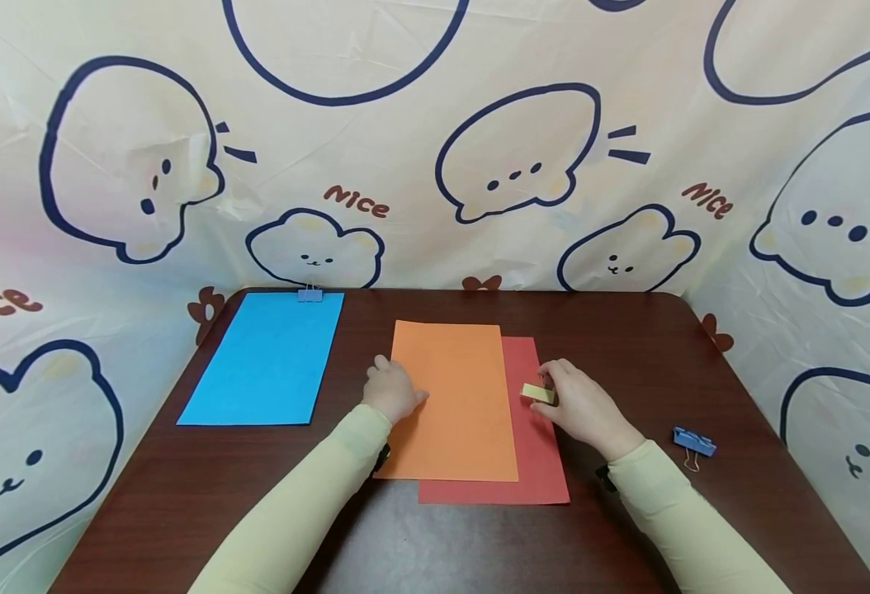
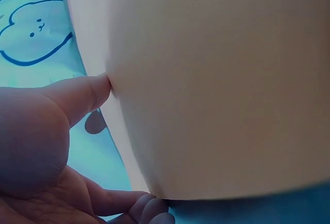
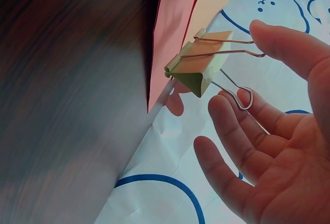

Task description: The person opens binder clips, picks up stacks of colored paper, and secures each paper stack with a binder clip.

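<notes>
An orange sheet of paper (image 1: 451,396) lies partly over a red sheet (image 1: 542,462), offset to the left. My left hand (image 1: 393,389) grips the orange sheet at its left edge, thumb on its face; in the left wrist view the paper (image 2: 216,90) bends near the thumb (image 2: 87,92) and fingertips. My right hand (image 1: 582,406) pinches a yellow binder clip (image 1: 536,393) by its wire handles, over the right edge of the red sheet. In the right wrist view the clip (image 3: 198,66) overlaps the edges of the sheets, thumb on one handle and fingers behind the other.
At the left lies a blue sheet (image 1: 264,363) with a light blue binder clip (image 1: 310,294) on its top edge. A blue binder clip (image 1: 695,442) lies right of my right forearm. Behind the dark wooden table (image 1: 613,318) hangs a patterned cloth (image 1: 420,165).
</notes>
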A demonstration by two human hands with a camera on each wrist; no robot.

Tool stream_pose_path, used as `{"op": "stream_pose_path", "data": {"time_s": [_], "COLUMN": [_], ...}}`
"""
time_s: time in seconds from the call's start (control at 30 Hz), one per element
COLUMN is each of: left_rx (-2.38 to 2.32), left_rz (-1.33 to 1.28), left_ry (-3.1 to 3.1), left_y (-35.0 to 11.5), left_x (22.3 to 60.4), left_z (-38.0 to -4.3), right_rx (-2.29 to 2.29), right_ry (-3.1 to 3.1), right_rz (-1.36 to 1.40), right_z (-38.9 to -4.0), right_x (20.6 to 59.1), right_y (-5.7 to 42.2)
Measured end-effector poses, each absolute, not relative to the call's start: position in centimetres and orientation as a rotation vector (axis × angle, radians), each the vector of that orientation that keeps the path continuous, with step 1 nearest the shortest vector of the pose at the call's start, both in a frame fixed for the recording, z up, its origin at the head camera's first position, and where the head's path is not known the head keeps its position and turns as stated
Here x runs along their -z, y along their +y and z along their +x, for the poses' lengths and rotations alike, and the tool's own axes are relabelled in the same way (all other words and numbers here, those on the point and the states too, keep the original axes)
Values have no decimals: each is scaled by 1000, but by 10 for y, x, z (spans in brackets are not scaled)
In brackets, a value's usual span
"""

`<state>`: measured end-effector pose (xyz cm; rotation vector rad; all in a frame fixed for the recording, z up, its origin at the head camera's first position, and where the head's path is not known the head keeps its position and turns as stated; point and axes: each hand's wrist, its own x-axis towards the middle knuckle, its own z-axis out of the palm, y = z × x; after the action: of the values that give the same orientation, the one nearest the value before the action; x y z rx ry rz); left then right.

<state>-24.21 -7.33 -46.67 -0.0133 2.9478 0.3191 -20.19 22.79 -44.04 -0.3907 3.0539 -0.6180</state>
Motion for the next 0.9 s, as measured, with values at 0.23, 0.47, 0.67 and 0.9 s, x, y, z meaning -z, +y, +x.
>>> {"op": "stream_pose_path", "data": {"time_s": [0.23,0.47,0.67,0.9], "left_rx": [-272,-302,-271,-231], "left_rz": [19,1,-2,-15], "left_ry": [2944,2929,2925,2931], "left_y": [-72,-71,-71,-71], "left_x": [467,466,467,467], "left_z": [-243,-243,-244,-245], "right_rx": [620,619,616,619], "right_ry": [3044,3051,3051,3057], "right_rz": [-370,-367,-369,-383], "right_z": [-201,-201,-201,-201], "right_x": [438,439,439,439], "right_y": [228,228,228,230]}}
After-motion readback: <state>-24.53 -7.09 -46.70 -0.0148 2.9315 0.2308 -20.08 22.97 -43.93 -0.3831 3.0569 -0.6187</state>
